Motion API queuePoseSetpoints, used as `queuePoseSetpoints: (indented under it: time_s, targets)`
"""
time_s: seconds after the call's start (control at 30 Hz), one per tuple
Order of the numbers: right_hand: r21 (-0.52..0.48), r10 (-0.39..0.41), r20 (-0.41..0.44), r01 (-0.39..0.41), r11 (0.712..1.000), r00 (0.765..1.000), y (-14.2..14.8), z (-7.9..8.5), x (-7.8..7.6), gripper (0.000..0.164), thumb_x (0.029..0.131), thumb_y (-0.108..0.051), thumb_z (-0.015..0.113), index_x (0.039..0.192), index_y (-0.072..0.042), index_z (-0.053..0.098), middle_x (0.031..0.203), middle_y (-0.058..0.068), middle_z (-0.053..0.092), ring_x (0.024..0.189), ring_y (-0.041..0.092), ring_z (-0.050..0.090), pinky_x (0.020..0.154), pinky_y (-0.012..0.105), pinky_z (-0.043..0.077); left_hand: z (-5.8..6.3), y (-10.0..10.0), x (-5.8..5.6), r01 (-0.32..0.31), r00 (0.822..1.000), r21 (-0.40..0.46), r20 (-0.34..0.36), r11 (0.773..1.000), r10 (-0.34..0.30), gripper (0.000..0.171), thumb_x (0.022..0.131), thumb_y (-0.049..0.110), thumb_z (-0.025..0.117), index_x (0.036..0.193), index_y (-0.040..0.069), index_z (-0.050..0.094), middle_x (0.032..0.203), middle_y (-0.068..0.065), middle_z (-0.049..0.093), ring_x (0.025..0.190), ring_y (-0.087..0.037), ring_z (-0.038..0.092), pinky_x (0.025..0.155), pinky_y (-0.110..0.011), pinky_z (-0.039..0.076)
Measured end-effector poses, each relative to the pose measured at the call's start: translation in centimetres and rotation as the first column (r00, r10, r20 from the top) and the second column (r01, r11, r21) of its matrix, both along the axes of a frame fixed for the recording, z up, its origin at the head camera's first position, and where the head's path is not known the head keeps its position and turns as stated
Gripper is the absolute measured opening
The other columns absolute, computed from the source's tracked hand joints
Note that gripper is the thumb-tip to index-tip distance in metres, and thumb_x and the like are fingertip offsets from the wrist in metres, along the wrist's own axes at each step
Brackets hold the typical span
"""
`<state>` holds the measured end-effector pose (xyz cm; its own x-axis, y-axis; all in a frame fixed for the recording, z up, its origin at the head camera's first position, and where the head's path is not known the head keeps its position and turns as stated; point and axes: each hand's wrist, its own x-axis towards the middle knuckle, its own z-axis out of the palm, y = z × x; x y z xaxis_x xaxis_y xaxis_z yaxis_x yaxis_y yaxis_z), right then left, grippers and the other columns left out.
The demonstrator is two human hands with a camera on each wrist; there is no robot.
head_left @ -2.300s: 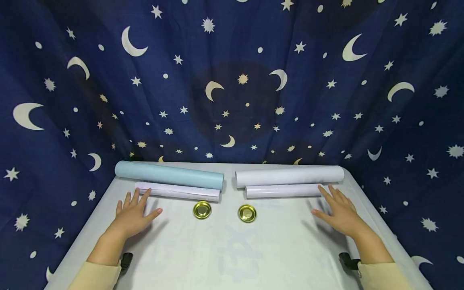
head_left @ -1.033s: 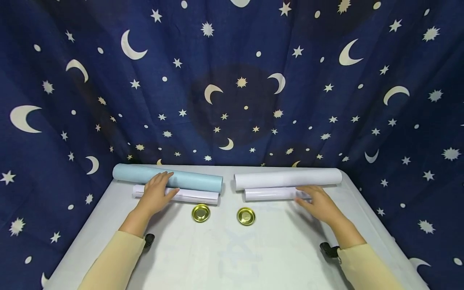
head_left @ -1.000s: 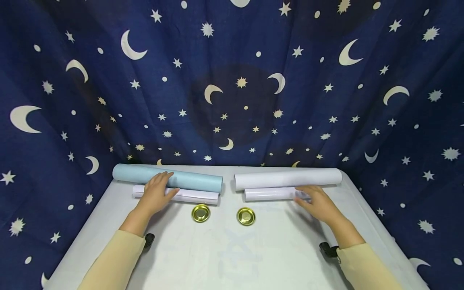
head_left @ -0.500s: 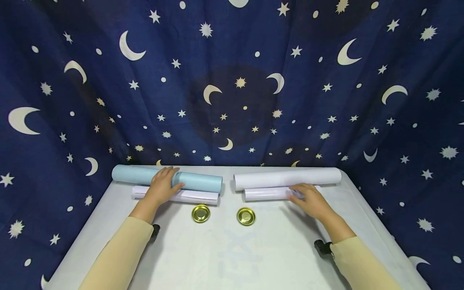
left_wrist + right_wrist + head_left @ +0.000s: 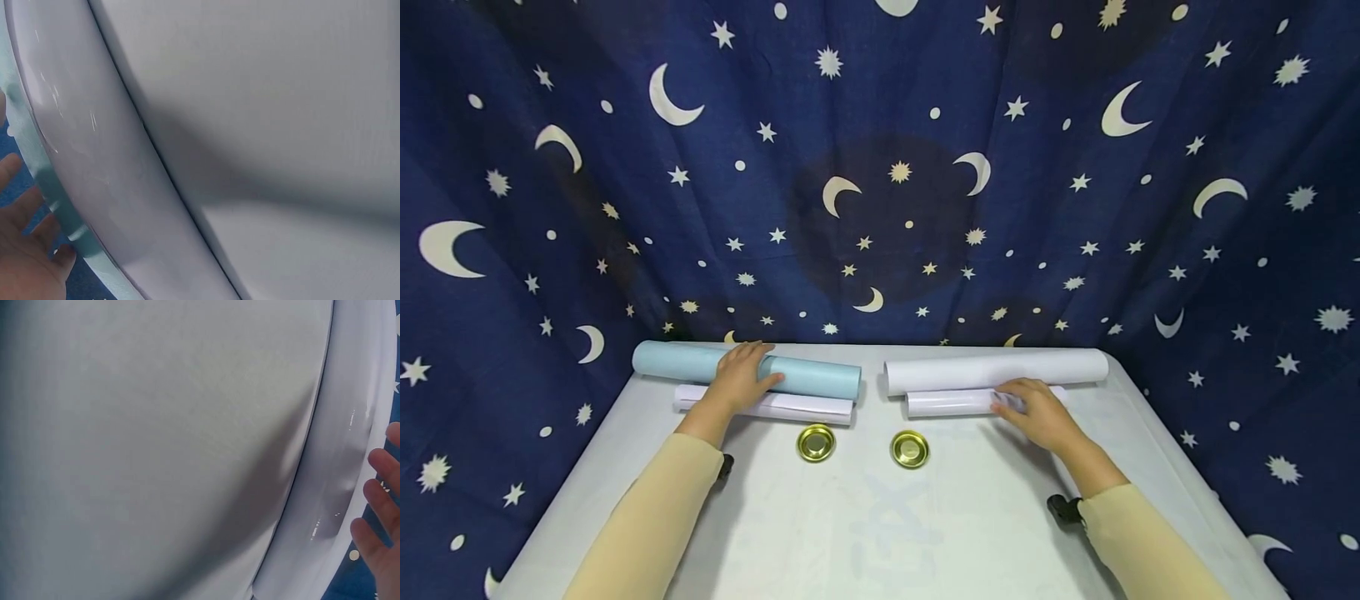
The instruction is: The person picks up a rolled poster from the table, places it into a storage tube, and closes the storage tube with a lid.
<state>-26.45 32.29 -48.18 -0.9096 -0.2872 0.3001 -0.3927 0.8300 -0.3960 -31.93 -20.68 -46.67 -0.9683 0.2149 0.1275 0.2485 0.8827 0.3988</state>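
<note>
Grip status: left grip [image 5: 736, 382] spread over the smooth light-blue roll [image 5: 816, 377]; right grip [image 5: 1043, 415] spread over the glossy narrow white roll [image 5: 947, 404]; contact cannot be determined. Both rolls lie near the far edge of the desk [image 5: 790, 533]. Only the head view shows two gold dishes [image 5: 816, 442] [image 5: 910, 450]; left wrist view reveals glare streaks on the lilac-tinted roll [image 5: 112, 156].

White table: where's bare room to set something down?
Widest bare patch: near middle of the table, bordered by the two gold dishes and both sleeves. A smaller gap lies between the dishes. Crowded: far left, with the blue roll, lilac roll and left hand; far right, with the wide white roll, thin white roll and right hand.
</note>
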Motion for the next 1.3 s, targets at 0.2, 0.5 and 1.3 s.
queuePoseSetpoints:
  time_s: [0.2, 0.5, 1.3]
  targets:
    - [0.002, 0.017, -0.055, -0.016, 1.0, 0.998, 0.0, -0.2, -0.2, 0.039, 0.09, -0.028, 0.075, 0.117, -0.001, 0.071, 0.118, 0.018, 0.066, 0.116, 0.043, 0.055, 0.102, 0.058, 0.04, 0.1, -0.1, -0.1, 0.001, 1.0, -0.003, -0.001, 1.0, -0.001, 0.068, 0.096, 0.039, 0.067, 0.149, 0.003, 0.043, 0.154, -0.026, 0.036, 0.144, -0.048, 0.023, 0.117, -0.064, 0.012]
    - [0.008, 0.034, -0.079, -0.034, 0.999, 0.996, 0.1, -0.5, -0.3, 0.033, 0.089, -0.023, 0.077, 0.115, -0.002, 0.072, 0.116, 0.017, 0.067, 0.113, 0.041, 0.057, 0.101, 0.056, 0.042, -0.1, -0.1, -0.4, 0.075, 0.997, -0.103, 0.014, 0.992, -0.074, 0.069, 0.093, 0.045, 0.068, 0.15, 0.014, 0.046, 0.153, -0.021, 0.041, 0.142, -0.049, 0.027, 0.115, -0.067, 0.009]
    - [0.027, 0.146, -0.047, -0.145, 0.989, 0.988, 0.1, -0.6, -1.0, 0.037, 0.077, -0.006, 0.084, 0.112, -0.007, 0.073, 0.115, 0.014, 0.067, 0.11, 0.038, 0.057, 0.1, 0.055, 0.041, 0.0, 0.5, -2.2, 0.169, 0.984, -0.061, 0.068, 0.984, -0.165, 0.072, 0.087, 0.047, 0.075, 0.148, 0.018, 0.05, 0.151, -0.017, 0.046, 0.135, -0.045, 0.038, 0.111, -0.065, 0.015]
